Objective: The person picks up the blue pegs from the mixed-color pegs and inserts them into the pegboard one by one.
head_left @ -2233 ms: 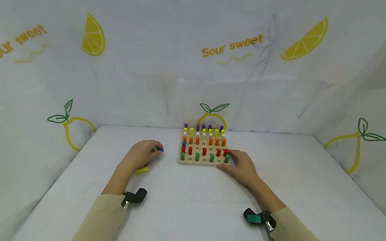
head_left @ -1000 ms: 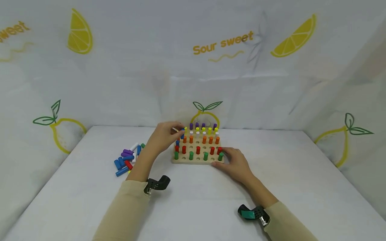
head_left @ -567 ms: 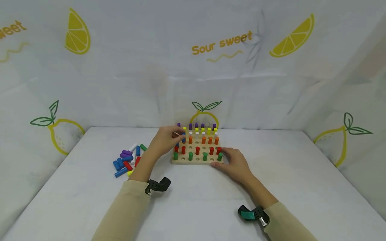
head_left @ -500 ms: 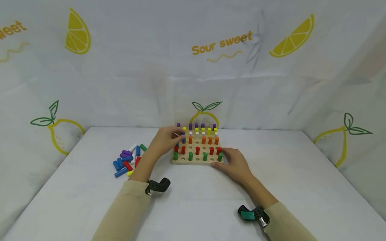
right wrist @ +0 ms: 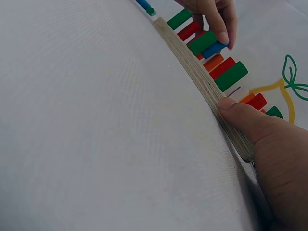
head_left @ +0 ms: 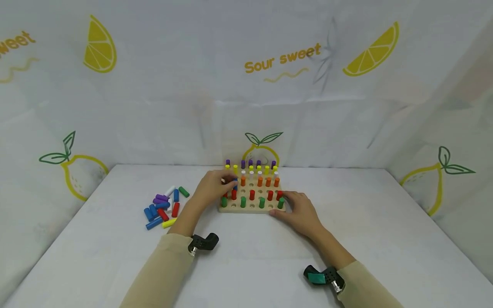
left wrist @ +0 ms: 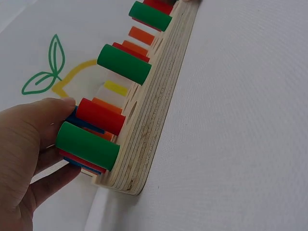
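The wooden pegboard stands on the table with rows of coloured pegs: green in front, then red, blue, orange, white, yellow, purple. My left hand reaches over its left side and pinches a blue peg behind the second red peg. The peg stands upright; its lower end is hidden, so I cannot tell how deep it sits. In the left wrist view, a green peg and a red peg partly cover the fingertips. My right hand grips the board's front right corner, its thumb against the front edge.
Loose pegs lie in a pile left of the board, among them a blue peg, a red peg, a yellow peg and a green peg. A white cloth printed with lemons hangs behind the table.
My left hand has carried the blue peg from the loose pile rightward to the board, first above its back left, then lower into the blue row. My right hand has kept its grip.
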A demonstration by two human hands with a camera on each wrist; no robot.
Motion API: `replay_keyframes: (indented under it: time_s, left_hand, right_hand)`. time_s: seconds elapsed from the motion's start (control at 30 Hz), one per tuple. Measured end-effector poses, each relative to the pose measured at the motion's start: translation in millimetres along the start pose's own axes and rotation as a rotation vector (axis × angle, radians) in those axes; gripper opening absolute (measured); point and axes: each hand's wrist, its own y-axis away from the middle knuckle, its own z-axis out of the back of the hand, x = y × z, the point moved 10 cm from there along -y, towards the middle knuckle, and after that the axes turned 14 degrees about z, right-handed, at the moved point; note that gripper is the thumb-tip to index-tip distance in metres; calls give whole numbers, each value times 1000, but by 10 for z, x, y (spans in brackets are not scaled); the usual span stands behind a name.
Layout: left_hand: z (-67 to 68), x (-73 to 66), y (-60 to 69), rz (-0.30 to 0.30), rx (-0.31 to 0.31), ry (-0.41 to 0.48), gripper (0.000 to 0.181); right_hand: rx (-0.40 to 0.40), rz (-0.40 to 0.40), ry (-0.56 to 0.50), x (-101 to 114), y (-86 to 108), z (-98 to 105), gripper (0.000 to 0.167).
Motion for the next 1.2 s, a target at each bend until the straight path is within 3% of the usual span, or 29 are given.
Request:
replay_keyframes:
  time_s: [0.6, 1.2]
  left_hand:
    - [-86, 96, -22, 77, 30, -59, 21]
    - [-82, 167, -32, 130, 82, -16, 18]
  right_hand:
    - [6, -3, 5, 4, -3, 4, 78]
    - [-7, 6, 0, 12, 4, 19, 78]
